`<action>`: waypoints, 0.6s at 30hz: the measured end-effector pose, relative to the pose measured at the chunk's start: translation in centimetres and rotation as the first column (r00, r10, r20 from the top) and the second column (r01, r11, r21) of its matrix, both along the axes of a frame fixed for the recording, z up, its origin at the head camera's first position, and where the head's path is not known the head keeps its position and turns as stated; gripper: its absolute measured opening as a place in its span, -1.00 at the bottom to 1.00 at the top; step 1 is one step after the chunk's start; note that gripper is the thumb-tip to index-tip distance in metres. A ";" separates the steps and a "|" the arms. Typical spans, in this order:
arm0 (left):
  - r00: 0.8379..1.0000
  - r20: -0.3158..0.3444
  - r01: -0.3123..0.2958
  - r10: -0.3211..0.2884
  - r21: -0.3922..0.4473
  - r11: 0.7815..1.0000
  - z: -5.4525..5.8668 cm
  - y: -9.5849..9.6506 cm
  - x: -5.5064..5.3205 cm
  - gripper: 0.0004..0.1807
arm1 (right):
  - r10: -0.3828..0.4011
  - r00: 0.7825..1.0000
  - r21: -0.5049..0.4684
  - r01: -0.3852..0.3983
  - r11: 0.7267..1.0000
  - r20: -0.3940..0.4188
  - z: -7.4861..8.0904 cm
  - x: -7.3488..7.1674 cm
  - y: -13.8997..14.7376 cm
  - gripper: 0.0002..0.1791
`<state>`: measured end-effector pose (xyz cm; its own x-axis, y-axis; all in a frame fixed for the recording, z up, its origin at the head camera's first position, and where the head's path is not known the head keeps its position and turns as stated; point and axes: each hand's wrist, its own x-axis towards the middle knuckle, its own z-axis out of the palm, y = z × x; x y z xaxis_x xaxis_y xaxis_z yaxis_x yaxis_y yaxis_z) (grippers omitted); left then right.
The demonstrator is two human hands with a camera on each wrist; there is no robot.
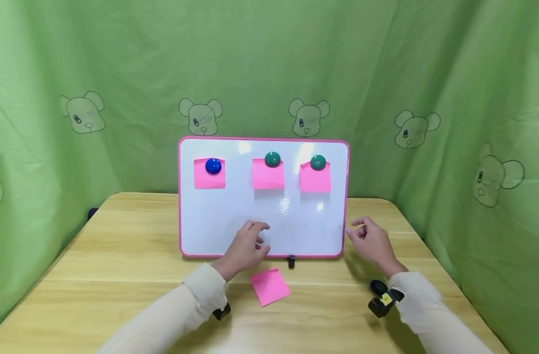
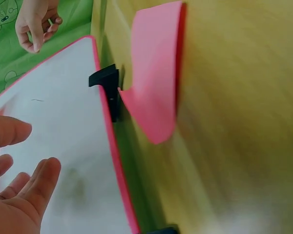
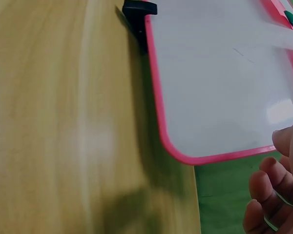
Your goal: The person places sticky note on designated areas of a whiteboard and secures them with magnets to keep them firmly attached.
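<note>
A whiteboard (image 1: 234, 221) with a pink frame stands upright on the table. Three pink sticky notes are on its upper half: the left note (image 1: 203, 179) under a blue round magnet (image 1: 213, 166), the middle note (image 1: 268, 178) under a green magnet (image 1: 272, 159), the right note (image 1: 315, 182) under another green magnet (image 1: 318, 162). My left hand (image 1: 247, 248) hovers before the board's lower middle, fingers loosely bent and holding nothing. Below it, a loose pink sticky note (image 1: 270, 287) lies curled on the table. Beside the board's right edge is my right hand (image 1: 373, 242), relaxed, nothing in its fingers.
A black stand clip (image 1: 291, 261) grips the board's bottom edge. The wooden table (image 1: 132, 275) extends around the board. Green curtains (image 1: 251, 59) with printed bear heads hang behind and at both sides. Black wrist cameras (image 1: 380, 306) are strapped to the arms.
</note>
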<state>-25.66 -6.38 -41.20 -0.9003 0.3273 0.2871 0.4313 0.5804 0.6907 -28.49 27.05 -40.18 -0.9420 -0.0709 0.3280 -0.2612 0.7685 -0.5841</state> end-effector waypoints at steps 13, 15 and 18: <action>0.995 0.073 0.081 -0.074 -0.095 0.992 -1.8 -1.4 1.4 -0.43 | 0.059 0.998 0.078 -0.061 0.995 0.031 -2.3 1.8 2.0 -0.79; 0.993 0.085 0.089 -0.080 -0.100 0.991 -1.9 -1.5 1.5 -0.42 | 0.061 0.997 0.079 -0.065 0.995 0.048 -2.4 2.1 2.2 -0.79; 0.989 0.126 0.091 -0.075 -0.123 0.988 -2.0 -1.4 1.7 -0.41 | 0.055 0.994 0.081 -0.062 0.995 0.089 -2.5 2.6 2.6 -0.79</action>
<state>-24.00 -7.81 -43.20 -0.8939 0.4295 0.1286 0.3995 0.6328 0.6633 -25.91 29.65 -42.69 -0.9600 -0.1506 0.2359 -0.2585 0.8004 -0.5409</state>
